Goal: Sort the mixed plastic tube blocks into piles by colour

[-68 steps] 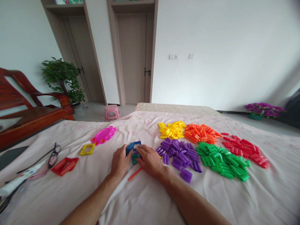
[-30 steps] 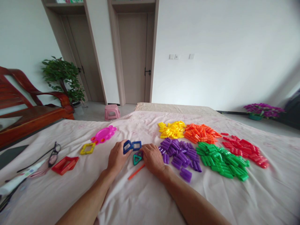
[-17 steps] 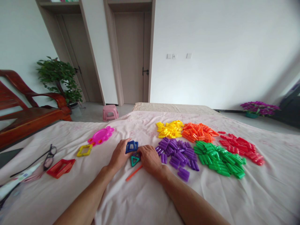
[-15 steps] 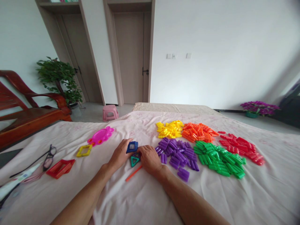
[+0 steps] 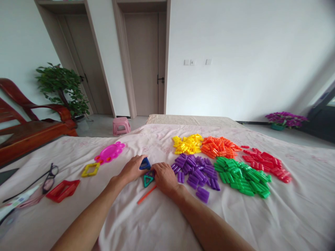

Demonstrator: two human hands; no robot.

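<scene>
My left hand (image 5: pixel 130 169) is closed on blue square magnetic tiles (image 5: pixel 143 167), thumb and fingers at their left side. The tiles are tilted just above the cloth. Close by on the right, my right hand (image 5: pixel 165 177) has its fingers bent down at the edge of teal triangular magnetic tiles (image 5: pixel 145 182), which lie just below the blue ones. Its fingertips are partly hidden. An orange stick (image 5: pixel 146 195) lies on the cloth below the triangles, its upper end near my right hand.
Purple (image 5: pixel 196 170), green (image 5: pixel 243 176), yellow (image 5: pixel 187 143), orange (image 5: pixel 220 147) and red (image 5: pixel 265 162) plastic pieces lie in piles to the right. Leftward are a yellow square tile (image 5: pixel 83 172), red tiles (image 5: pixel 53 194), a magenta paw-shaped tray (image 5: pixel 110 151) and eyeglasses (image 5: pixel 48 183).
The view has shifted slightly, so the scene sits further left. In my left hand the blue tiles have tipped and drawn a little away from my right hand, which stays by the triangles.
</scene>
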